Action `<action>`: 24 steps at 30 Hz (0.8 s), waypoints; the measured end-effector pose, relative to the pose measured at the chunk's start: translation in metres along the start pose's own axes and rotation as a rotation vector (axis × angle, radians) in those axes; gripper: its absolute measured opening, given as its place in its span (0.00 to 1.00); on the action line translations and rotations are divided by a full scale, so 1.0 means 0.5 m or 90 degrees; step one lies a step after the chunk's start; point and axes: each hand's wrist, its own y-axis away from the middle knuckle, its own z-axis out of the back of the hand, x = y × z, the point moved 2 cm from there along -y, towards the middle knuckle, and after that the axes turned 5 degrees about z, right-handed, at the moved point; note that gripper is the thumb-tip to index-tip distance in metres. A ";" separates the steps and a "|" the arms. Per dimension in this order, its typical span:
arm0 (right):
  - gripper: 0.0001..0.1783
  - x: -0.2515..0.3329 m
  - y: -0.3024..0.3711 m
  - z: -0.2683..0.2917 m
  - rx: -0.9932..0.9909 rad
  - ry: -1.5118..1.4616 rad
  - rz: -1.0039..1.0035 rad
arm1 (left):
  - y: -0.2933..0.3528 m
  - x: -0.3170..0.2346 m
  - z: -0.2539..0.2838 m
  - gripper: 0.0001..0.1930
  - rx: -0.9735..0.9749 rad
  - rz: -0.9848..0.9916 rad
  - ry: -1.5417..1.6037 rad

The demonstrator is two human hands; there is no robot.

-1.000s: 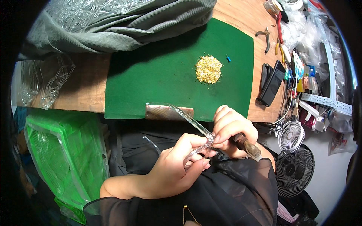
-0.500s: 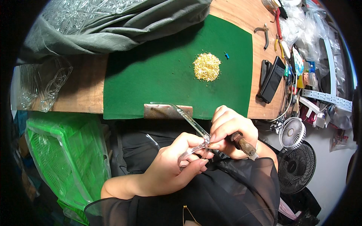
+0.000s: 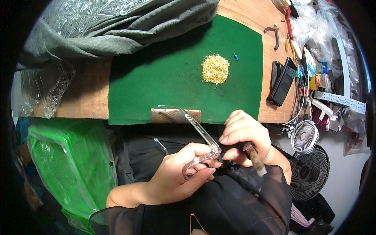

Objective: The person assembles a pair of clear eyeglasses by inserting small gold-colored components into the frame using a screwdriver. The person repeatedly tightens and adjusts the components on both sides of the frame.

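Note:
Clear plastic eyeglass frames [image 3: 200, 132] are pinched in my left hand [image 3: 176, 166] over my lap. One temple points up and left across the mat's front edge; the rim curves through my fingers. Just to the right, my right hand [image 3: 248, 137] is curled around a tool with a worn wooden handle [image 3: 256, 161]; its working end is hidden. Thumb and forefinger of that hand are slightly parted and clear of the frames. On the green mat [image 3: 156, 82] lies a heap of tiny gold-coloured metal pieces [image 3: 215, 69], too small to tell apart.
A small blue pin-like piece [image 3: 235, 56] lies near the heap. A brown strip [image 3: 175, 116] sits on the mat's front edge. Grey cloth [image 3: 129, 39] holds many clear frames at upper left. A phone [image 3: 282, 82], pliers [image 3: 276, 36] and fans [image 3: 304, 137] are rightward; a green crate [image 3: 70, 156] stands left.
My right hand has drawn back to the right from the hinge end of the frames, its thumb and forefinger parting. The wooden handle has tilted downward. My left hand keeps its hold.

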 end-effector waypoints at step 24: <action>0.16 0.011 0.014 -0.010 0.253 0.172 -0.084 | 0.013 -0.013 -0.011 0.14 -0.121 -0.133 -0.428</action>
